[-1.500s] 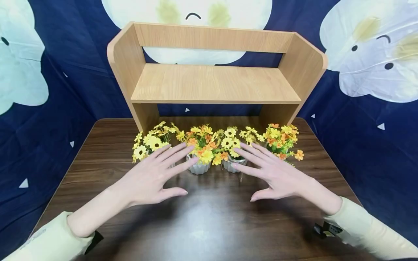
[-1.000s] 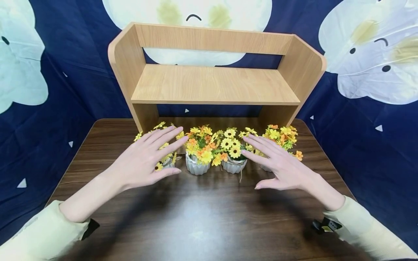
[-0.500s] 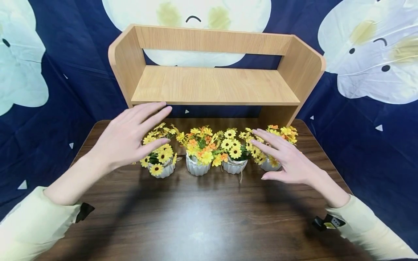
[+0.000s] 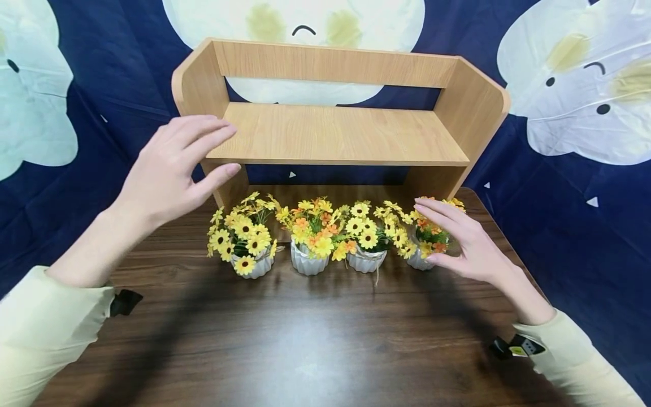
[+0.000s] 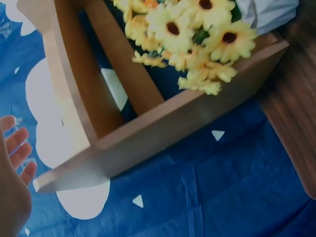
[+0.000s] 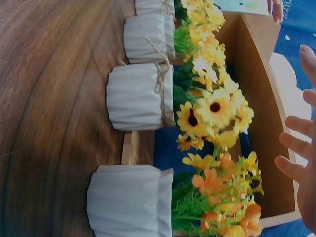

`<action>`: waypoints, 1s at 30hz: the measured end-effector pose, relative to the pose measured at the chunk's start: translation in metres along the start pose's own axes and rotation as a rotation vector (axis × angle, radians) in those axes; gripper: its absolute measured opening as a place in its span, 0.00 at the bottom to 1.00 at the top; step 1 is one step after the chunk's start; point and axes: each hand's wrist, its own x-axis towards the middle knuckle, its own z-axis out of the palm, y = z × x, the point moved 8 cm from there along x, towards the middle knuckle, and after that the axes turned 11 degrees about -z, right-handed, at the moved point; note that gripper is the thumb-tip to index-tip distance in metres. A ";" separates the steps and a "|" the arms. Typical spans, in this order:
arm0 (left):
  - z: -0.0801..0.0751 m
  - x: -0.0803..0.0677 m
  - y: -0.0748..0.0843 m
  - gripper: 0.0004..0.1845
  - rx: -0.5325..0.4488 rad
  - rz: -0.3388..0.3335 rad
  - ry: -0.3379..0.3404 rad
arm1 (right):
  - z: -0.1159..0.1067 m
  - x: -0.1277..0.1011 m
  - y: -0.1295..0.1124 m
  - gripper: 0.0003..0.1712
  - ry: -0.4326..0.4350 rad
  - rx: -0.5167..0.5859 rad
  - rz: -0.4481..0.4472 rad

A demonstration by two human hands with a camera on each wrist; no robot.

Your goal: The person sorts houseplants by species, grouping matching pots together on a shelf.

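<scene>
On the brown table (image 4: 325, 339) stand four little white pots of flowers in a row, just in front of the wooden shelf (image 4: 335, 133). Up high on the left, the left hand (image 4: 170, 169) is lifted near the shelf's left end. Its fingers (image 4: 203, 133) are spread wide and hold nothing. On the right, the right hand (image 4: 465, 243) reaches low to the far-right flower pot (image 4: 422, 257). Its fingers are open and loosely bent around the orange and yellow flowers. The thumb touches the pot.
</scene>
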 end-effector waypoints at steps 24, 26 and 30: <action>-0.030 0.040 -0.049 0.19 -0.099 -0.180 0.208 | -0.036 -0.029 0.017 0.30 0.281 0.039 0.193; -0.029 0.042 -0.053 0.20 -0.101 -0.209 0.204 | -0.038 -0.032 0.019 0.29 0.296 0.047 0.217; -0.025 0.045 -0.065 0.21 -0.109 -0.303 0.180 | -0.039 -0.042 0.026 0.29 0.312 0.065 0.266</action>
